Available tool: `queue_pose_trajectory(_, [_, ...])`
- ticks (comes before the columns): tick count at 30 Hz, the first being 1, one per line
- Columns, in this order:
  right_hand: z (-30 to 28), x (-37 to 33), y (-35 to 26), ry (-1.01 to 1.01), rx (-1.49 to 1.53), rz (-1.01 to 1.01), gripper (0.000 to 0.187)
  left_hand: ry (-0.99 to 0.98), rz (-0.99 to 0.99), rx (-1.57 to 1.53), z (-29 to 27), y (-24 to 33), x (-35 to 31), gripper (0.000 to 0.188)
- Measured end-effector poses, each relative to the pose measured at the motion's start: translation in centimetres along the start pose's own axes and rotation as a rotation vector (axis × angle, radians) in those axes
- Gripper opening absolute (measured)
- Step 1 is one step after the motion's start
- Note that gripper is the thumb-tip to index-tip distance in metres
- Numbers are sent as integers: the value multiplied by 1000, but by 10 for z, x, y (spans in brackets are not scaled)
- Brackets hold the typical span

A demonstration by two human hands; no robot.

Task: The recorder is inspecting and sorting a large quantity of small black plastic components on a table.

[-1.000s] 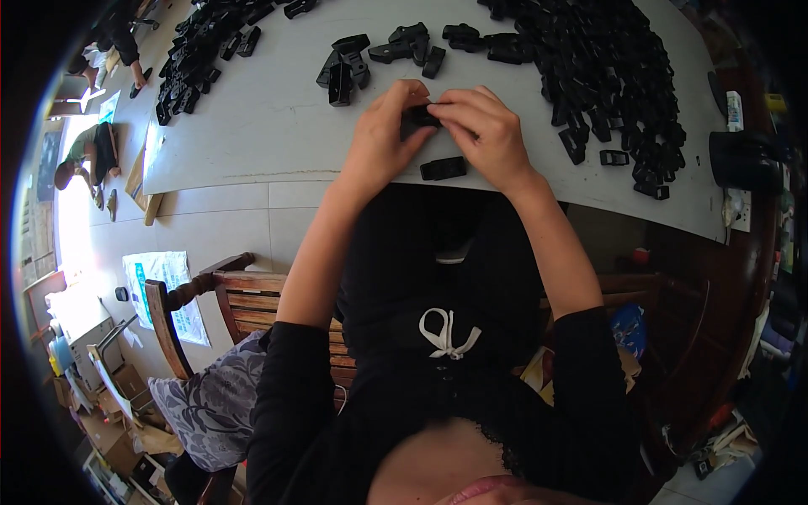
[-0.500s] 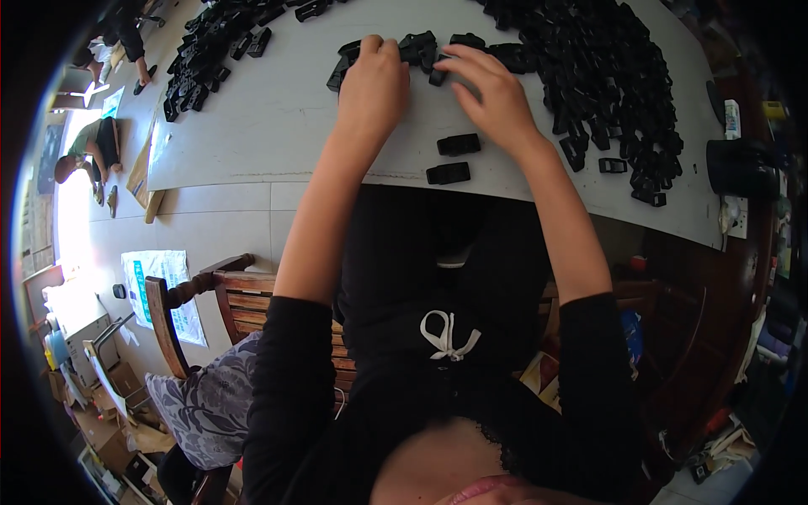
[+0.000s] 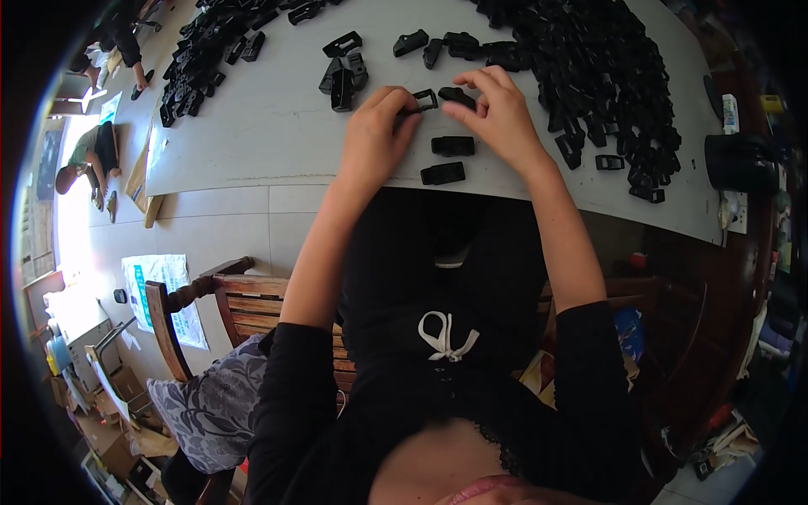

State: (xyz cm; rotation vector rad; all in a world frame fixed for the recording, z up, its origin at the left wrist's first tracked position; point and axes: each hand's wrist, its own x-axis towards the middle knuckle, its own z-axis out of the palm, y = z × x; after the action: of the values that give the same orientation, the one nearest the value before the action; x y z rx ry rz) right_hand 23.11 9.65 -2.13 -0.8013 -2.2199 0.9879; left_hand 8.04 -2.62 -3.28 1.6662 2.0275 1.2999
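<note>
Near the middle of the grey table [image 3: 252, 143], my left hand [image 3: 376, 135] pinches a small black plastic part with a rectangular opening [image 3: 426, 99]. Just across from it, my right hand [image 3: 503, 114] grips a second black plastic part [image 3: 457, 98] between thumb and fingers. The two parts are close together, tips facing. Below them, near the table's front edge, lie a black block-shaped part [image 3: 453, 146] and another black part [image 3: 443, 173], one below the other. Beyond my left hand is a small cluster of black parts [image 3: 342, 91].
A large heap of black parts [image 3: 589, 76] covers the table's right side; another heap [image 3: 202, 63] lies at the far left. Several loose parts [image 3: 462, 45] sit beyond my hands. A black container [image 3: 741, 165] stands at the right. Other people [image 3: 94, 156] are at the left.
Both hands have drawn nearer to me from the far row of parts, each now with a black part. The cluster beyond my left hand has come into view.
</note>
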Motion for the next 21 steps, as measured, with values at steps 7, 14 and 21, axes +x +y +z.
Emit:
queue_pose_trajectory(7, [-1,-5,20,69,-122,-144,27,2,-57,-39,2,3,-2,36])
queue_pose_trajectory(14, [-3,-6,-6,75,-39,-64,26,0,-55,-46,3,1,-2,55])
queue_pose_trajectory(21, [12,0,-12,-15,-189,-468,24,-25,-29,-46,2,-1,-2,63])
